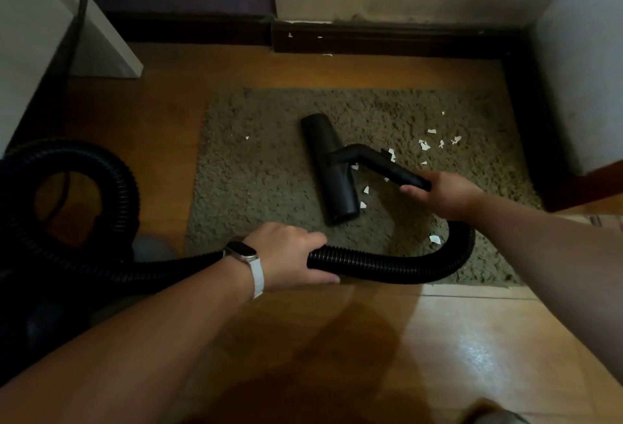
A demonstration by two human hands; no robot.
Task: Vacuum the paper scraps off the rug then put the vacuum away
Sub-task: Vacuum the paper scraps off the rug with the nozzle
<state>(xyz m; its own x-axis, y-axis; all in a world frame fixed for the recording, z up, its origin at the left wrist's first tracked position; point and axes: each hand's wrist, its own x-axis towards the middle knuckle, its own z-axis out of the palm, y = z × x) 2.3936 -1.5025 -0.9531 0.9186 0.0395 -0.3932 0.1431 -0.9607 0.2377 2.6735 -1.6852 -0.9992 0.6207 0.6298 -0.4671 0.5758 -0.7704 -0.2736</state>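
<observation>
I see my left hand [290, 255] wrapped round the black ribbed hose [387, 265] just over the near edge of the rug [269, 170]. Its fingers [315, 238] curl over the top of the hose and the thumb closes underneath. A smartwatch [241, 253] on a white strap sits on that wrist.

My right hand [445, 194] grips the end of the rigid black wand [387, 164] above the right half of the rug, its fingers [409, 190] curled under the tube. From there the hose loops down behind the right wrist, bends back along the rug's near edge to my left hand, and runs on into a big coil [84, 160] over the wooden floor [337, 339] off the rug's left side.

The floor head [332, 170] lies flat on the middle of the rug, its long side running from the far edge toward the near edge, joined to the wand by an angled neck.

White paper scraps [424, 145] are scattered on the rug. Most lie toward its far right part, a few touch or sit just beside the floor head's right side, one lies inside the hose bend near the near edge, and one lies alone to the left of the head. A few white flecks also show on the dark skirting board [371, 41] beyond the rug.
</observation>
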